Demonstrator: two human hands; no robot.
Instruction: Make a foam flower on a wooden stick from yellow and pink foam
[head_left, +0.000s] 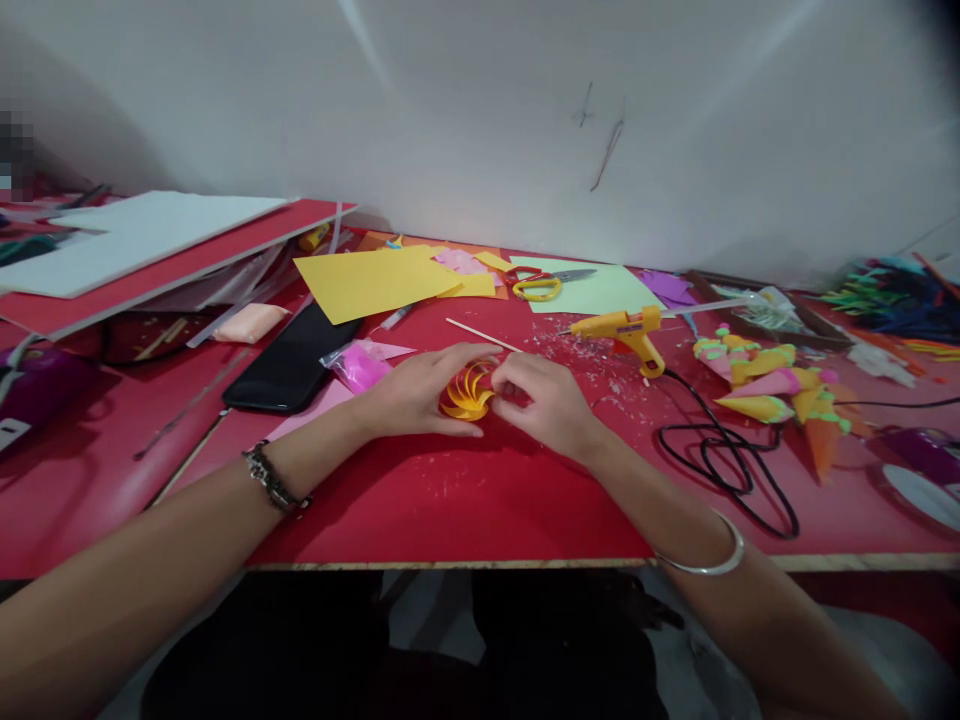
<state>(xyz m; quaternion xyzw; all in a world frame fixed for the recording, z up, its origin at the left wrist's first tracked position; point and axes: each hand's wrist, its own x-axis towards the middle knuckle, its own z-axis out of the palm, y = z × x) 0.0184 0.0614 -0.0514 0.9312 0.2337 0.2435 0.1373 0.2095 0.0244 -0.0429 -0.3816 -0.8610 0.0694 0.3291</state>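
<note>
A small round craft of curved yellow paper strips [468, 393] is between my hands, just above the red table. My left hand [416, 392] curls around its left side, thumb below and fingers above. At its right side my right hand [541, 402] has its fingers bent in and pinched against the strips; the fingertips are partly hidden. Behind my hands lies a thin pale stick [480, 333]. Close to my left hand are a clear bag with bright pink material [362, 367] and a black phone [289, 362].
A yellow glue gun [626, 335] with a looped black cord [731, 450] lies to the right, beside several colourful paper cones [772, 385]. Scissors [544, 285] rest on pale green paper [600, 288]. Yellow paper [379, 277] lies behind, and white boards [157, 240] at left.
</note>
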